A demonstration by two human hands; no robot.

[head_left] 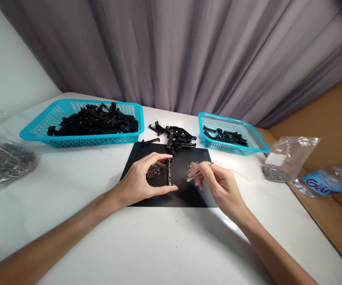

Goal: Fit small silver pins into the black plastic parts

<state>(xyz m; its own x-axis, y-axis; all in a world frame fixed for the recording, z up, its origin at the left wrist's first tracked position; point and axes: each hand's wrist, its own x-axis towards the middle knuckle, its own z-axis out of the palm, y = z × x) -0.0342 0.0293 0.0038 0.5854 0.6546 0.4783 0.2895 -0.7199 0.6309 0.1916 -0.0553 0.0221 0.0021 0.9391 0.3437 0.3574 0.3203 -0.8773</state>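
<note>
My left hand (142,176) grips a narrow black plastic part (169,172) by its two ends, between thumb and fingers, and holds it over the black mat (185,196). In my right hand (218,184) is a slim metal tool (199,173), pinched like a pen. Its pale tip points left toward the part but is apart from it; its exact kind is too small to make out. Partly behind my left hand lies a heap of small metal pieces (153,171). Another small heap (192,166) lies just beyond my right fingertips.
Behind the mat is a loose pile of black parts (178,137). Blue baskets with black parts stand at the left (99,139) and right (233,149). Clear bags of metal pieces (7,160) (277,168) and a plastic bottle (322,182) flank the white table (147,245).
</note>
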